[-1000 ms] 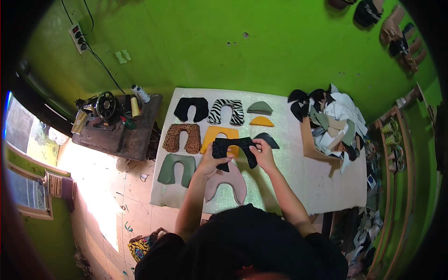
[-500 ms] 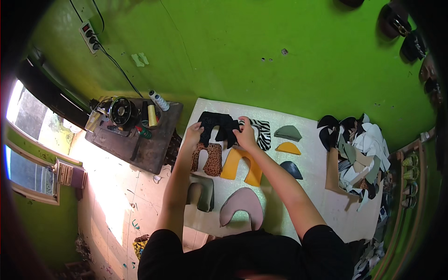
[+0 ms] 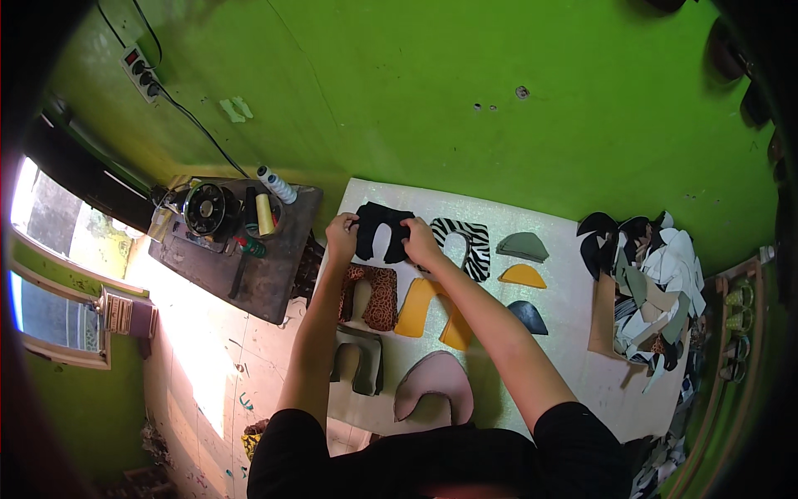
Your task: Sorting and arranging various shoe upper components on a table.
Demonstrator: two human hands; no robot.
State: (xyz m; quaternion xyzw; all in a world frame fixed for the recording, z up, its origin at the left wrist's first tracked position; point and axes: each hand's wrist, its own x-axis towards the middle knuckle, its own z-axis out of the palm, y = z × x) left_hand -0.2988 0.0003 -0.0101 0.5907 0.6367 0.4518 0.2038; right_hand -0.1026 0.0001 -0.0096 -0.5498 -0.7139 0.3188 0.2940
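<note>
A stack of black arch-shaped cut pieces (image 3: pixel 382 214) lies at the far left of the white table. My left hand (image 3: pixel 342 238) is closed on its left edge, fingertips pinching the side. On the opposite edge, my right hand (image 3: pixel 421 243) grips it with thumb and fingers. Just right of that hand is a zebra-print arch piece (image 3: pixel 477 254). Leopard-print pieces (image 3: pixel 382 301) sit nearer me, beside yellow arch pieces (image 3: pixel 413 309) partly covered by my right forearm. Closer still are grey-green arches (image 3: pixel 372 366) and a pinkish arch stack (image 3: pixel 436 378).
Half-moon pieces in grey-green (image 3: pixel 522 246), yellow (image 3: pixel 524 276) and dark blue (image 3: pixel 528 318) lie right of my forearm. A box heaped with scraps (image 3: pixel 603 320) stands at the table's right. Leftward is a sewing machine (image 3: pixel 208 209) with thread cones (image 3: pixel 264 214).
My right hand has moved left, off the zebra-print piece, and the black pieces now look more evenly lined up. The view has shifted slightly.
</note>
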